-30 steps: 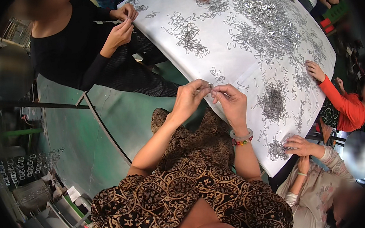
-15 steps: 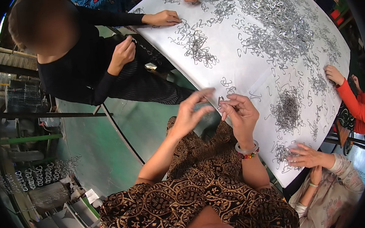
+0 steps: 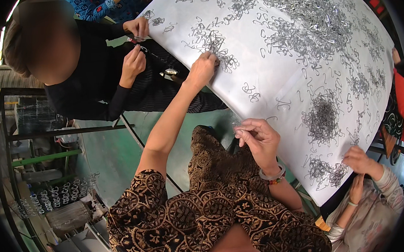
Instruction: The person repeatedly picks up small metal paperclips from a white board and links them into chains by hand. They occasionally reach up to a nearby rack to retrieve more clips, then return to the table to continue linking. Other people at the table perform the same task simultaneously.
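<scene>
Now the left hand (image 3: 201, 71) presses on hooks (image 3: 215, 45) on the worktop (image 3: 274, 81); its grip is hidden. Right hand (image 3: 259, 140) pinches a hook (image 3: 237, 125).

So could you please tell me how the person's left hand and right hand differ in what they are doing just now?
The left hand reaches out at arm's length and rests on a loose heap of metal hooks on the white table; the right hand stays close to the body at the table edge. The left lies flat on the heap; the right has its fingers curled, pinching something small. Only the right wrist wears bracelets. Both are bare.
</scene>
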`<action>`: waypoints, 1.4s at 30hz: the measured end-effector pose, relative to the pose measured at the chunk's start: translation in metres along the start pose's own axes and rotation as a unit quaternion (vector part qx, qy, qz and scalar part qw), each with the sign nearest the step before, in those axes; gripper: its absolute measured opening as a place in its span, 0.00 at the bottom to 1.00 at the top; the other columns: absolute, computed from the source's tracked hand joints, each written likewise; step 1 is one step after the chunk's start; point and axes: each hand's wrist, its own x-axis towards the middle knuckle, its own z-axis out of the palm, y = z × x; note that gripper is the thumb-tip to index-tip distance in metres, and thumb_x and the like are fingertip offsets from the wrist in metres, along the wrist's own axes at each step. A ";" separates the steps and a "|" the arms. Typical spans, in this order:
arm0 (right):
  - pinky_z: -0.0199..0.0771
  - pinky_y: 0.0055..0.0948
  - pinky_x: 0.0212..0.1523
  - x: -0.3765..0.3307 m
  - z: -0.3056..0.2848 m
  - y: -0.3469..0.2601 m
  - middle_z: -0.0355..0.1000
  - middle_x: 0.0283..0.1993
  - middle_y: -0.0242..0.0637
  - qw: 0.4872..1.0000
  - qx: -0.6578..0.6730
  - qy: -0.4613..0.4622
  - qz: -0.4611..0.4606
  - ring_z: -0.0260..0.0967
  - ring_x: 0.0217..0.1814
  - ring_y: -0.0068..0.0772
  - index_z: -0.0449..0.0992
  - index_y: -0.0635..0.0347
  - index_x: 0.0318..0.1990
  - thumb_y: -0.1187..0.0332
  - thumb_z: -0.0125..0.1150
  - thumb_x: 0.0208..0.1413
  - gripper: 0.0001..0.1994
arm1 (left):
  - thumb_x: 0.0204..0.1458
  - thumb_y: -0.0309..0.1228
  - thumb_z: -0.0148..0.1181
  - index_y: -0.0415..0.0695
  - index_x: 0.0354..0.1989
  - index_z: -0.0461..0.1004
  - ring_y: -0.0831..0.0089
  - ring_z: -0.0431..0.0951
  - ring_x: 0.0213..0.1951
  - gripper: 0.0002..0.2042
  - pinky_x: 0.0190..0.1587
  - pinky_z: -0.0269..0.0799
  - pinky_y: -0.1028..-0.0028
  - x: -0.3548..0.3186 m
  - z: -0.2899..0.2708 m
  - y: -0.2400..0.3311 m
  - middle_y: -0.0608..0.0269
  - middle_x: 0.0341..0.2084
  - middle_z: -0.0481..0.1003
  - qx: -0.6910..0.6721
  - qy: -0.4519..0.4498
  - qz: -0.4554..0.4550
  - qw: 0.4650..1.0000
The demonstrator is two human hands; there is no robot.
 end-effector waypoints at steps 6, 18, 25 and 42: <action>0.73 0.18 0.26 -0.005 0.007 -0.001 0.76 0.33 0.41 1.000 -0.010 -0.003 -0.003 0.71 0.28 0.20 0.72 0.70 0.41 0.81 0.58 0.53 0.08 | 0.51 0.28 0.58 0.35 0.35 0.76 0.57 0.76 0.28 0.08 0.34 0.69 0.66 0.013 -0.016 0.005 0.48 0.27 0.76 -0.201 0.009 -0.099 0.975; 0.71 0.19 0.27 -0.013 0.016 0.017 0.75 0.34 0.42 0.999 -0.019 0.023 -0.040 0.70 0.28 0.21 0.70 0.71 0.42 0.82 0.57 0.54 0.08 | 0.51 0.25 0.61 0.33 0.34 0.75 0.79 0.74 0.28 0.07 0.34 0.71 0.78 -0.111 -0.105 0.101 0.62 0.28 0.77 -0.577 0.015 -0.207 0.790; 0.72 0.19 0.27 -0.018 0.022 0.023 0.75 0.35 0.42 0.995 -0.043 0.048 -0.079 0.70 0.29 0.21 0.70 0.71 0.42 0.82 0.57 0.54 0.08 | 0.49 0.19 0.61 0.36 0.32 0.75 0.75 0.76 0.36 0.04 0.39 0.73 0.73 -0.139 -0.108 0.143 0.59 0.37 0.77 -0.383 0.167 -0.048 0.907; 0.72 0.38 0.40 0.211 -0.011 0.083 0.70 0.33 0.42 0.706 -0.648 -0.166 -0.232 0.67 0.41 0.43 0.78 0.63 0.27 0.76 0.59 0.46 0.03 | 0.50 0.20 0.60 0.37 0.33 0.74 0.71 0.78 0.38 0.04 0.42 0.72 0.75 -0.152 -0.120 0.111 0.58 0.34 0.78 -0.445 0.165 -0.174 0.863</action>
